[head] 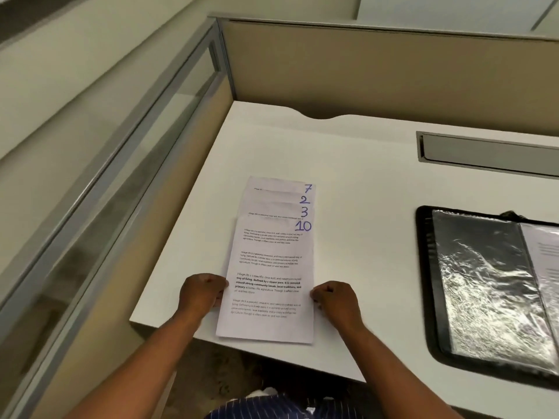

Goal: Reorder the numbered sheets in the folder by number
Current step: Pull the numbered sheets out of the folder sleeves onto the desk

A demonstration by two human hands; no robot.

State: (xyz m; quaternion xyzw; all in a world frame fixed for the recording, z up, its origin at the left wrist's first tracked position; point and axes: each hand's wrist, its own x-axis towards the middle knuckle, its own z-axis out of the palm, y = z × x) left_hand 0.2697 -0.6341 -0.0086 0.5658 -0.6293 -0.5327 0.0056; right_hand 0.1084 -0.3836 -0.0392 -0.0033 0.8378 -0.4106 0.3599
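We pinch sheet 10 (272, 261), thin, light and floppy we think, by its 2 side edges on the desk (348, 164) between the curled fingers of our left hand (201, 293) and right hand (337, 300), with sheets 7, 2 and 3 (278, 198) peeking out past our fingertips and the open folder (484, 282) well off beside our right fingers.

The front sheet (269, 267) carries a handwritten blue 10 at its top right corner. Behind it, three fanned sheets (273, 197) show 3, 2, then 7 farthest back. The front sheet's printed paragraphs begin "Village life is a peaceful".
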